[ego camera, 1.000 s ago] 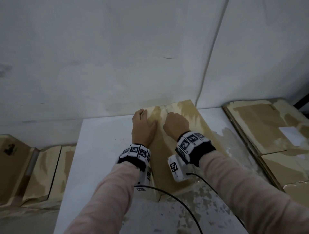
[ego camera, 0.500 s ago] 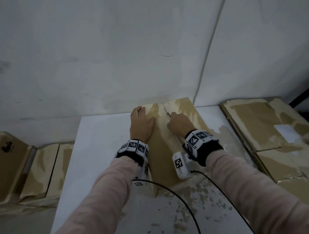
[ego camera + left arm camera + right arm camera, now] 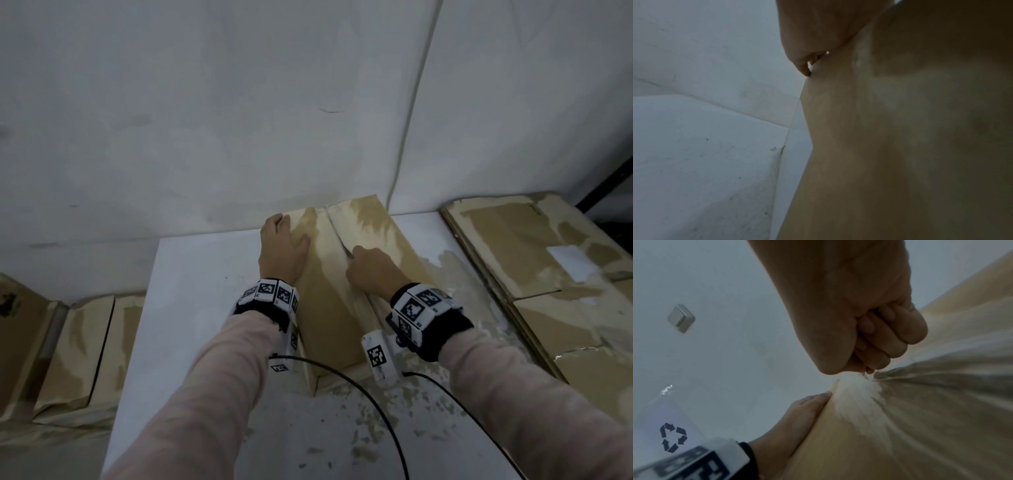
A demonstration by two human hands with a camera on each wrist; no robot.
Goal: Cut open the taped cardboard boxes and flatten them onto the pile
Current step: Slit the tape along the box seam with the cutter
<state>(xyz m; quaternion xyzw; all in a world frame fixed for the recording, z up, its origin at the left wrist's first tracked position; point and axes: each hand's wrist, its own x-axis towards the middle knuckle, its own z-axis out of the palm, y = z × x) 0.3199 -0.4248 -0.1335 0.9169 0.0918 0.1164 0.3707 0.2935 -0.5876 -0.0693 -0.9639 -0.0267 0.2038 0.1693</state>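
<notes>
The right hand (image 3: pixel 371 270) is a closed fist around a small blade (image 3: pixel 346 250) whose tip meets the taped centre seam (image 3: pixel 329 219) of the cardboard box (image 3: pixel 329 308), while the left hand (image 3: pixel 281 251) lies flat with fingers straight at the hand's nine o'clock, pressing the box top near its left edge. The box stands in the middle of the white table (image 3: pixel 191 308) with its far end at twelve o'clock against the wall (image 3: pixel 239 102). A pile of flattened cardboard (image 3: pixel 548 274) lies at three o'clock, and more folded boxes (image 3: pixel 68 356) sit below the table at eight o'clock.
</notes>
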